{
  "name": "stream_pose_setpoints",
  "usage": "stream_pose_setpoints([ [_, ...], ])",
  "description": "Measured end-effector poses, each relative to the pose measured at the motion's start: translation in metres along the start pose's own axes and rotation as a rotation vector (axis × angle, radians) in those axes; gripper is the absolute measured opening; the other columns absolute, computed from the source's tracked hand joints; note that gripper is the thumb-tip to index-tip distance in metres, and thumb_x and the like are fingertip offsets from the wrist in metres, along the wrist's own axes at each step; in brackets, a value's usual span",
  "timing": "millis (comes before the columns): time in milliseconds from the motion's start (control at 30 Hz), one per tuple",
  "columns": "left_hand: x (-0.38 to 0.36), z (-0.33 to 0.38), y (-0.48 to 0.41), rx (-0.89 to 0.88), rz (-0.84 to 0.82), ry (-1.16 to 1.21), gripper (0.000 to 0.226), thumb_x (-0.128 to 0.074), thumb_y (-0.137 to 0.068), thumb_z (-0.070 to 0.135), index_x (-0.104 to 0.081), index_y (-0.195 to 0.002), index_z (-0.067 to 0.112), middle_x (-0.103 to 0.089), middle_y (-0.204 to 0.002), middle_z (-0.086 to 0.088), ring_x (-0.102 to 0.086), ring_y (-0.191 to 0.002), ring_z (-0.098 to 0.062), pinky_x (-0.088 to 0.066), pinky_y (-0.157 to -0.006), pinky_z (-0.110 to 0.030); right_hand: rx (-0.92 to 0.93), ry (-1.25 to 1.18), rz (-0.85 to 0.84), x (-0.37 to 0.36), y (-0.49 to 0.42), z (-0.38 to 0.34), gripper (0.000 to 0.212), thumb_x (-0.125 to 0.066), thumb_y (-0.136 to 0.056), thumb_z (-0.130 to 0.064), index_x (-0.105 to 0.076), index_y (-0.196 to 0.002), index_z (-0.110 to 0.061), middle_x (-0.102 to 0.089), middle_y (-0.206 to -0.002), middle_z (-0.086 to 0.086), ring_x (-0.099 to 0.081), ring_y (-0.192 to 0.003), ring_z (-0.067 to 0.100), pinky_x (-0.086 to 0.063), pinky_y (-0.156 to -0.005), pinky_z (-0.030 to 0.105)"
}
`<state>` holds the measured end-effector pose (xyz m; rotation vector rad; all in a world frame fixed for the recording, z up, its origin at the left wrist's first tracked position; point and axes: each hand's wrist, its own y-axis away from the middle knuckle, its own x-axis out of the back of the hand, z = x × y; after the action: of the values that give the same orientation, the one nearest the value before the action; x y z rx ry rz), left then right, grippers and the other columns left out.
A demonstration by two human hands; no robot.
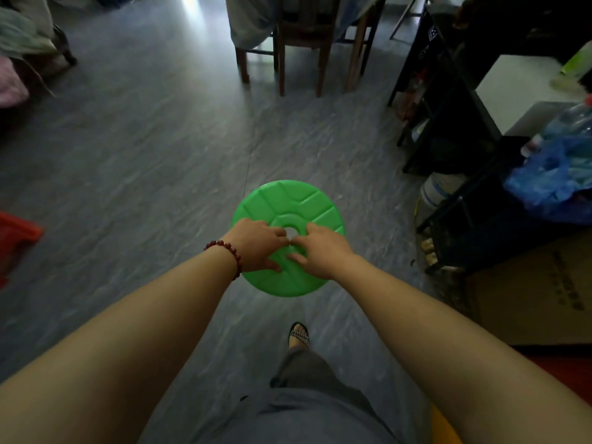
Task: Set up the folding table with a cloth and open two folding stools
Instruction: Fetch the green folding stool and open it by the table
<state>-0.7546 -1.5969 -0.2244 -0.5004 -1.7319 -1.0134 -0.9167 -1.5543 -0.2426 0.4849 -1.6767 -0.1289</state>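
A round green folding stool sits collapsed flat, like a disc, in the middle of the view above the grey floor. Both hands are on its top at the central hole. My left hand, with a red bead bracelet at the wrist, has its fingers curled into the hole's near left edge. My right hand mirrors it on the right, fingers hooked at the hole and thumb on the seat. What lies under the disc is hidden. No folding table or cloth shows in this view.
A wooden chair stands at the back beside draped fabric. Dark shelving and a blue plastic bag line the right side, with a cardboard box nearer. A red object lies at the left edge. My sandalled foot is below the stool.
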Motion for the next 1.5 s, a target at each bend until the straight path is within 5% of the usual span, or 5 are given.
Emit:
stream_pose_setpoints([
  [700,0.020,-0.294,-0.139,0.196,0.020,0.041,0.062,-0.049,-0.085,0.061,-0.039,-0.136,0.028,-0.046,-0.136,0.007,-0.052,-0.113,-0.023,-0.045,-0.083,-0.037,0.161,0.119,-0.020,0.139,-0.329,0.017,0.049,-0.044,-0.092,-0.051,-0.051,-0.133,-0.026,-0.046,-0.126,0.015,-0.047,-0.118,0.034,-0.042,-0.094,0.040],
  [1000,0.045,-0.489,-0.175,0.223,0.063,0.022,0.061,-0.048,-0.085,0.061,-0.038,-0.136,0.030,-0.044,-0.138,0.008,-0.052,-0.113,-0.023,-0.047,-0.082,-0.036,0.163,0.118,0.029,0.236,-0.505,-0.024,0.048,-0.045,-0.092,-0.051,-0.049,-0.135,-0.029,-0.044,-0.130,0.014,-0.045,-0.122,0.033,-0.041,-0.097,0.039],
  [1500,0.021,-0.709,-0.218,0.335,-0.028,0.101,0.058,-0.050,-0.087,0.057,-0.038,-0.137,0.029,-0.042,-0.140,0.009,-0.050,-0.116,-0.023,-0.047,-0.083,-0.037,0.302,0.163,-0.027,0.293,-0.740,-0.080,0.048,-0.043,-0.092,-0.052,-0.050,-0.134,-0.029,-0.046,-0.126,0.013,-0.048,-0.118,0.033,-0.043,-0.094,0.040],
])
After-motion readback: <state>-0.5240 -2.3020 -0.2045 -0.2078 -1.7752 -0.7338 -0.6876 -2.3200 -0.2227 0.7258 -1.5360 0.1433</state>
